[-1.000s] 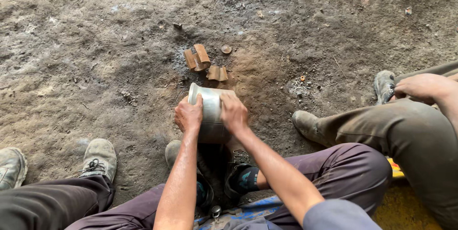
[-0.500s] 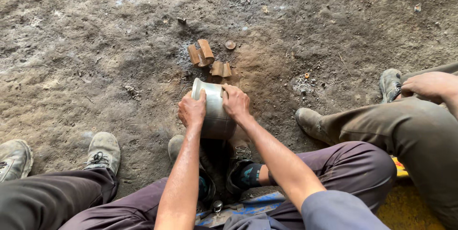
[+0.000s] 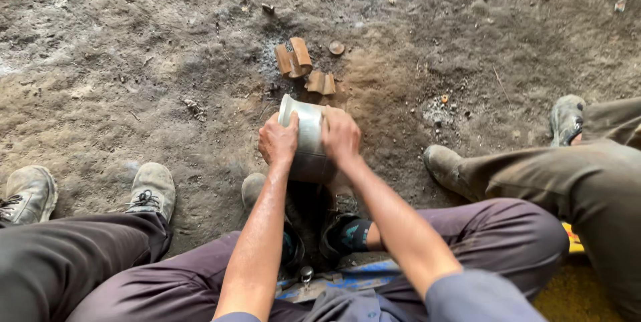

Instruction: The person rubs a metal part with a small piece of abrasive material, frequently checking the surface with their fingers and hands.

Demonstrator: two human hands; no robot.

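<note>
- Two hands clasp one grey metal cylinder point(image 3: 308, 140) in the head view: the left hand point(image 3: 278, 141) wraps its left side, the right hand point(image 3: 341, 136) its right, each grip closed on the wall.
- The cylinder lies tilted on the dirt floor point(image 3: 133, 61), between both palms, just before the person's shoes.
- Rusty brown metal pieces point(image 3: 302, 65) lie just beyond its open rim.

Cylinder point(image 3: 307, 138): dull grey metal, smooth, satin sheen; brown blocks point(image 3: 304, 65) beyond it: rough, matt, rust-toned, material unclear; ground point(image 3: 133, 61): gritty packed dirt, sooty patches; trousers point(image 3: 494, 228): matt woven cloth; shoes point(image 3: 150, 188): scuffed, dust-caked.
</note>
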